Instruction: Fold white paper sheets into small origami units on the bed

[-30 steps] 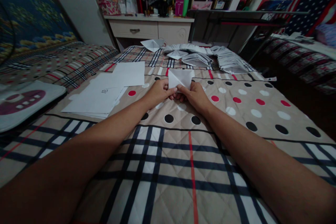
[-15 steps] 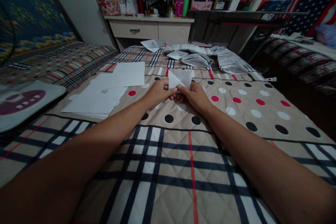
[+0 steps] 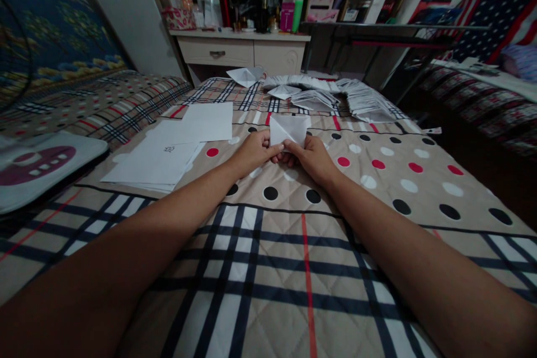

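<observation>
"How is the grip?"
"Left hand (image 3: 251,153) and right hand (image 3: 315,160) are both closed, pinching the folded paper (image 3: 288,129) near its lower edge."
"Where is it?"
"Right of the loose sheets (image 3: 210,122)."

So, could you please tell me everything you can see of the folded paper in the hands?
The folded paper is white and looks roughly square, with a diagonal line, a crease or folded edge, across its front. It faces the camera above the patterned bedspread. The left hand and right hand hold it from either side, thumbs at its lower edge. Its back is hidden.
</observation>
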Demonstrator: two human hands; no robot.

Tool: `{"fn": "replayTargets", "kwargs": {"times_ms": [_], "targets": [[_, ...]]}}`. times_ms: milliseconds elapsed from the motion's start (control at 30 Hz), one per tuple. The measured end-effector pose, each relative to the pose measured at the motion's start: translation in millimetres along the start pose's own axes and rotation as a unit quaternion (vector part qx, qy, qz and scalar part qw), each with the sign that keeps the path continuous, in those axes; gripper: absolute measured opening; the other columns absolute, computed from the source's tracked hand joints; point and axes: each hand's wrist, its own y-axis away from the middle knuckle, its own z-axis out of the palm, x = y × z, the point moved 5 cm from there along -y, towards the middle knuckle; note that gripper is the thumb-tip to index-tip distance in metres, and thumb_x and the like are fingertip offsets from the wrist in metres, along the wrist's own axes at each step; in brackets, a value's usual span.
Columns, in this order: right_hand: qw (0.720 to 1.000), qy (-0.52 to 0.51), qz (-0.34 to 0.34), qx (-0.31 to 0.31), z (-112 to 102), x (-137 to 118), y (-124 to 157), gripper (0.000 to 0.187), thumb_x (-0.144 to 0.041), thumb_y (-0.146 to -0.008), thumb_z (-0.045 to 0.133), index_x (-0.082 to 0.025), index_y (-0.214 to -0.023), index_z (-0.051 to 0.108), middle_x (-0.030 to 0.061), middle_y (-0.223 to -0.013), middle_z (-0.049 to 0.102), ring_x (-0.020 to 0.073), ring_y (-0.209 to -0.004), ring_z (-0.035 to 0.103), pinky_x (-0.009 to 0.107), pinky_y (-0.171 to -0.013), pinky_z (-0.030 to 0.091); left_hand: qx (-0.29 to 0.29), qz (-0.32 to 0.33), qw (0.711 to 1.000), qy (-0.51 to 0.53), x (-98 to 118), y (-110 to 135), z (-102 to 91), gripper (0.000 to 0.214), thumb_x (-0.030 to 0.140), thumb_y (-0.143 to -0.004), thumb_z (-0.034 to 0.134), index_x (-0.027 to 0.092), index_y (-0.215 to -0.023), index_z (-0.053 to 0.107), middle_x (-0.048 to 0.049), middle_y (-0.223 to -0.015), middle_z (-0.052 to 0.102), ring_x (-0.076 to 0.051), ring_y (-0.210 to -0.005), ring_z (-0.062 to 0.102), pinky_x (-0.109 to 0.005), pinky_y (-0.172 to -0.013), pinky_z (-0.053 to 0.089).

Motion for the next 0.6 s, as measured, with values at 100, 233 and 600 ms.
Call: {"fn": "replayTargets", "kwargs": {"times_ms": [100,233,600], "targets": [[1.0,-0.001,0.007,0.005,-0.8,2.1,-0.2,0.04,-0.049,-0.084,0.063,-0.014,-0.064,0.063,0.0036,-0.055,0.063,0.0119,-0.047,0.056,0.022,-0.047,0.043,0.0,0.003,1.0,0.002,-0.2,-0.3,0.0,0.01,0.013,-0.082,0.068,0.01,-0.086,0.06,-0.0001,-0.064,0.065,-0.008,-0.053,0.06,-0.018,-0.053,0.05],[1.0,0.001,0.006,0.004,-1.2,1.8,0.3,0.04,-0.051,-0.083,0.063,-0.014,-0.066,0.063,0.0037,-0.057,0.064,0.0117,-0.047,0.055,0.023,-0.047,0.043,0.002,-0.002,1.0,0.004,-1.6,-1.3,0.3,0.015,0.017,-0.079,0.072,0.009,-0.085,0.06,-0.0003,-0.064,0.065,-0.009,-0.054,0.06,-0.019,-0.052,0.05],[1.0,-0.011,0.012,0.003,-0.8,4.6,-0.1,0.044,-0.056,-0.08,0.065,-0.014,-0.069,0.064,0.0053,-0.062,0.067,0.0116,-0.05,0.056,0.023,-0.048,0.044,0.01,-0.025,1.0,0.005,2.0,1.1,1.9,0.005,0.009,-0.082,0.065,0.01,-0.083,0.06,0.0006,-0.062,0.064,-0.008,-0.051,0.059,-0.018,-0.052,0.048]]}}
